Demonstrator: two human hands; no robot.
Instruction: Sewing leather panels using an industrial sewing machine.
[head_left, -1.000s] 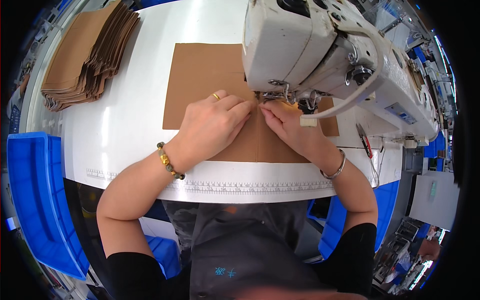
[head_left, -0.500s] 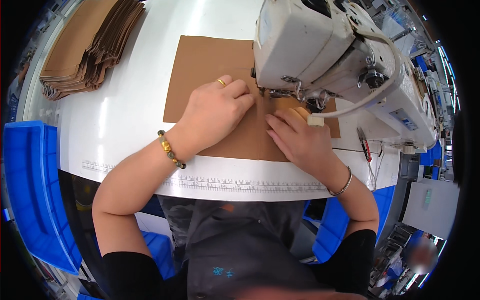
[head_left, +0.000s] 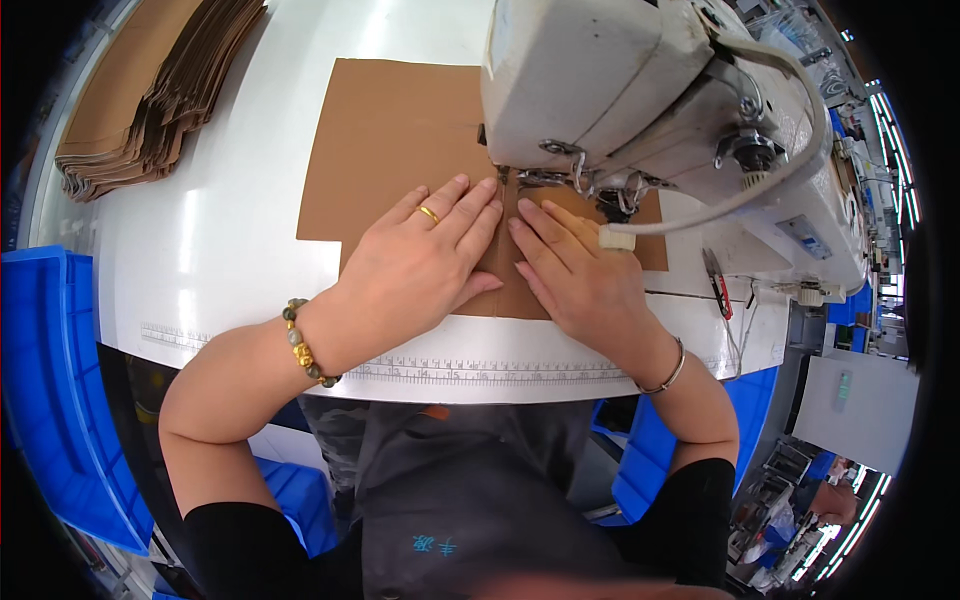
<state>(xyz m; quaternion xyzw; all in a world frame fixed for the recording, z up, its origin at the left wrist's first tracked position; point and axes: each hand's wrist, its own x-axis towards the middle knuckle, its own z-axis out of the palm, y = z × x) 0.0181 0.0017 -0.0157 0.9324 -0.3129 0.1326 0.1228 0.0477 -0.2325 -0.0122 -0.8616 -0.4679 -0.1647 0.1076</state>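
Note:
A flat brown piece of material [head_left: 385, 120], fabric or thin leather, lies under the needle area of a white sewing machine [head_left: 580, 80]. A seam line runs toward me down its middle. My left hand [head_left: 425, 245] rests flat on the piece to the left of that line, fingers stretched toward the presser foot [head_left: 504, 176]. To the right of the line, my right hand [head_left: 580, 265] also presses flat, fingers extended close to the foot. Neither hand grips anything. The machine head hides the piece's far right part.
A thick stack of brown pieces [head_left: 130, 100] sits at the far left of the white table [head_left: 240, 200]. Red-handled thread snips [head_left: 717, 284] lie at the right. A printed ruler [head_left: 480, 373] follows the front edge. A blue bin [head_left: 60, 400] stands to the left.
My left hand has unfolded from a bent-finger pose to lie flat with fingers stretched out. My right hand's fingers have straightened toward the foot. The whole view has shifted slightly.

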